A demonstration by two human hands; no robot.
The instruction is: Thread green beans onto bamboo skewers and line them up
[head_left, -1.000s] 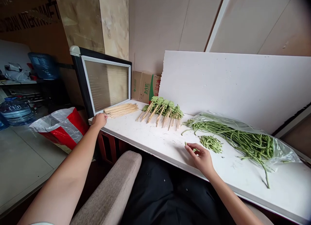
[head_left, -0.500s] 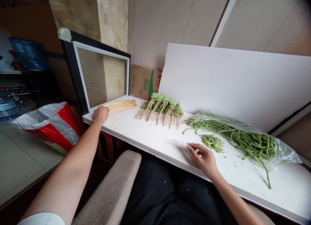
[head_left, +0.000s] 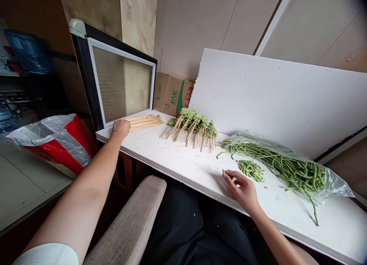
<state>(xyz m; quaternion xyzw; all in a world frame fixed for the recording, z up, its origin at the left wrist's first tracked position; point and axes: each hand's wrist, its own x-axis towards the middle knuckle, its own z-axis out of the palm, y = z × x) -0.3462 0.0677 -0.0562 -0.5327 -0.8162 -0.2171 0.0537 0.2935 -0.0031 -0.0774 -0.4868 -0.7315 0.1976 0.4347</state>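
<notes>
My left hand (head_left: 121,128) is closed at the near-left ends of a loose bundle of bamboo skewers (head_left: 146,122); its fingertips are hidden, so how many it grips does not show. Over the table's front part, my right hand (head_left: 240,186) pinches a short piece of green bean (head_left: 224,171) between thumb and fingers, with more green partly visible under the palm. Just beyond it lies a small pile of cut bean pieces (head_left: 251,170). Several skewers threaded with bean pieces (head_left: 197,121) are stacked at the table's back, their bare ends towards me.
Long green beans (head_left: 275,154) spill from a clear plastic bag (head_left: 340,183) on the right of the white table (head_left: 172,158). Behind stand a framed panel (head_left: 123,81), a cardboard box (head_left: 172,93) and a white board (head_left: 272,100). A red-and-white sack (head_left: 57,143) sits left, and a padded armrest (head_left: 134,215) below.
My left hand has curled more tightly at the skewer ends. My right hand keeps its pinch on the bean piece. The camera view has shifted slightly.
</notes>
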